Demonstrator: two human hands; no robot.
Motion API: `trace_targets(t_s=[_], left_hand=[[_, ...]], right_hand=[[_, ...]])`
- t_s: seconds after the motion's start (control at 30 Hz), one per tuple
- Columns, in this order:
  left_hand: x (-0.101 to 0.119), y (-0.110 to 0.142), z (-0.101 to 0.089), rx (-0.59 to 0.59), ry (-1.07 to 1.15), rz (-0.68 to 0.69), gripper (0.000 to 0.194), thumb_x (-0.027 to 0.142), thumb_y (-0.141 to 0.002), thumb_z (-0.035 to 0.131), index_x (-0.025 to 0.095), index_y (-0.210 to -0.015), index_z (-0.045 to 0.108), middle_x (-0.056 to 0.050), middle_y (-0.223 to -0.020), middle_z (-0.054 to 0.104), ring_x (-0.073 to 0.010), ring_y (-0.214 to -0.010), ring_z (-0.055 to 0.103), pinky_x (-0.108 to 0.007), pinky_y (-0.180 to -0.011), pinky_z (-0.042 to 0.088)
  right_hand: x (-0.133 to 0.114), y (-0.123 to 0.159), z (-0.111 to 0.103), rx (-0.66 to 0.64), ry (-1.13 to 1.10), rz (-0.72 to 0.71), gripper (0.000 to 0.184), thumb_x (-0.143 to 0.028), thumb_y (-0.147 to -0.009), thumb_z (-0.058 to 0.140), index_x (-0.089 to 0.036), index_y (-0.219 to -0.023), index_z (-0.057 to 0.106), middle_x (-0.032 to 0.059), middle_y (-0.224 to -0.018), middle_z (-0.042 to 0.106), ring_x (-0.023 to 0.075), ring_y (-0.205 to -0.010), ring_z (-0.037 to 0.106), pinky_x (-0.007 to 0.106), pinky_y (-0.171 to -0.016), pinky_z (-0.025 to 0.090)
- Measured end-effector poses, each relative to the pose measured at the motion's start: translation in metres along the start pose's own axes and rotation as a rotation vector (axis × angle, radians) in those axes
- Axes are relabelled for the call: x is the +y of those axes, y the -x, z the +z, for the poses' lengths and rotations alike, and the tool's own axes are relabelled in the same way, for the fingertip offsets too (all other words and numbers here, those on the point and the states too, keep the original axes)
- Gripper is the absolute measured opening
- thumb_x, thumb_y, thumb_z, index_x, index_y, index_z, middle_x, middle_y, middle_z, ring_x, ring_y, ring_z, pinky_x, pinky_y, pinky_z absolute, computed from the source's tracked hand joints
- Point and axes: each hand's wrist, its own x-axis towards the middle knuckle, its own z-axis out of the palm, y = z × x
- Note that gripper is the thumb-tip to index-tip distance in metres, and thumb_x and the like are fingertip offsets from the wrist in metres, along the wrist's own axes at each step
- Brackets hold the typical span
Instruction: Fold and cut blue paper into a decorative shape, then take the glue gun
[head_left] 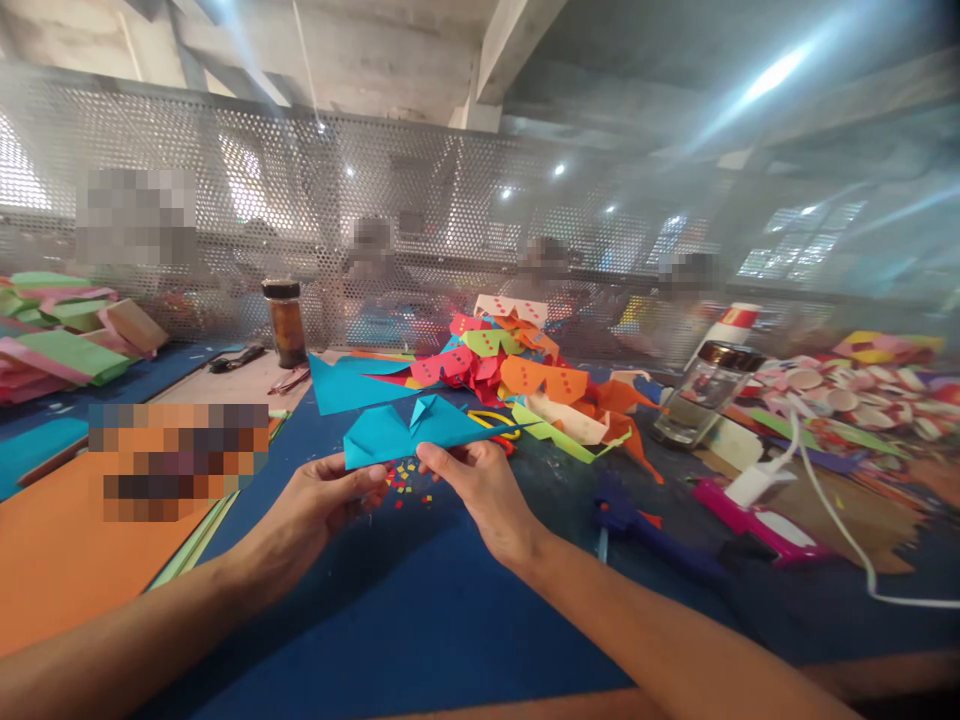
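A folded piece of bright blue paper (390,440) is held a little above the table between both my hands. My left hand (330,490) pinches its lower left edge, thumb on the near side. At the lower middle edge, my right hand (491,490) grips it with the thumb in front. A small pointed flap sticks up near the paper's centre, and a narrow tip reaches out to the right. Behind it lies another blue paper piece (341,382). Tiny red and yellow paper bits (409,487) are scattered beneath. Yellow loops (499,422) show partly behind the paper.
Cut paper shapes (540,380) are heaped ahead. On the right are a blue glue gun (652,535), a glass jar (694,400), a pink power strip (772,530) and a white cable (840,520). Orange sheets (67,540) and a dark-lidded jar (285,325) stand left.
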Motion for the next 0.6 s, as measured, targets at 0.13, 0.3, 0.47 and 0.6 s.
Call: trace_targets(t_s=[0.13,0.3,0.47,0.6], left_hand=[[-0.0016,0.0024,0.0018,0.012,0.052,-0.017,0.022,0.030,-0.068,0.088,0.015,-0.074,0.074,-0.001,-0.072,0.068,-0.0093,-0.066,0.059,-0.019,-0.066,0.051],[-0.0025,0.0017,0.0000,-0.001,0.068,-0.008,0.020,0.029,-0.070,0.087,0.015,-0.074,0.074,-0.001,-0.071,0.069,-0.0091,-0.066,0.060,-0.017,-0.066,0.052],[-0.0013,0.0005,-0.0006,0.018,0.088,-0.020,0.022,0.028,-0.068,0.088,0.013,-0.076,0.074,-0.003,-0.074,0.071,-0.0098,-0.067,0.063,-0.017,-0.066,0.053],[0.0032,-0.0023,-0.0047,0.029,0.092,-0.005,0.021,0.027,-0.068,0.087,0.013,-0.071,0.072,-0.003,-0.071,0.071,-0.0103,-0.066,0.063,-0.018,-0.066,0.054]], right_hand=[[-0.0040,0.0034,0.0034,-0.050,-0.041,0.000,0.023,-0.043,-0.079,0.071,-0.022,-0.071,0.067,0.0003,-0.073,0.065,0.0168,-0.072,0.058,0.033,-0.074,0.048],[-0.0032,0.0038,0.0059,-0.047,-0.082,-0.026,0.020,-0.040,-0.079,0.072,-0.022,-0.072,0.066,-0.0007,-0.074,0.066,0.0163,-0.073,0.059,0.033,-0.078,0.050],[0.0009,0.0047,0.0063,-0.074,-0.081,-0.080,0.016,-0.038,-0.079,0.072,-0.022,-0.080,0.068,0.0007,-0.083,0.071,0.0197,-0.088,0.065,0.036,-0.089,0.051],[0.0014,0.0052,0.0007,-0.196,0.052,-0.094,0.017,-0.039,-0.082,0.070,-0.023,-0.089,0.072,0.0011,-0.090,0.072,0.0217,-0.092,0.065,0.037,-0.088,0.051]])
